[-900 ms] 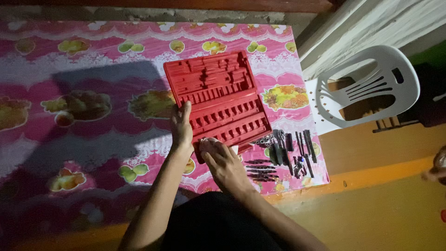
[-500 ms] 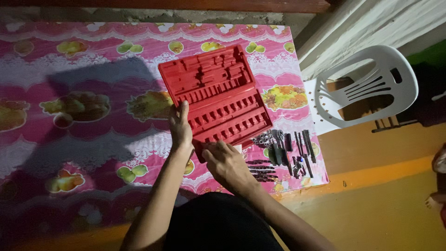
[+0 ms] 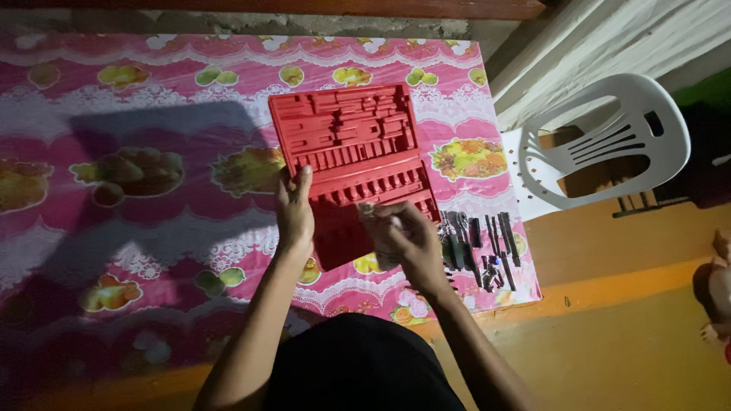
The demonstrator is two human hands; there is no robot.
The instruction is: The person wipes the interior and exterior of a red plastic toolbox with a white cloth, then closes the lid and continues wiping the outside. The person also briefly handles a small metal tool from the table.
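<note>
A red moulded tool tray (image 3: 350,144) with many empty slots lies on the table, tilted slightly. My left hand (image 3: 294,213) grips its near left edge, thumb on top. Over the tray's near right part, my right hand (image 3: 403,237) pinches a small metal piece (image 3: 368,207); what kind of piece is too small to tell. A pile of dark metal sockets and bits (image 3: 480,242) lies just right of that hand on the table.
The table wears a pink floral plastic cloth (image 3: 137,190). A white plastic chair (image 3: 601,144) stands to the right of the table. The floor (image 3: 624,335) is orange-brown. A person's foot (image 3: 719,289) shows at the right edge.
My right hand has moved up from the tray's near edge onto the tray, now pinching a small metal piece. The left hand keeps its grip.
</note>
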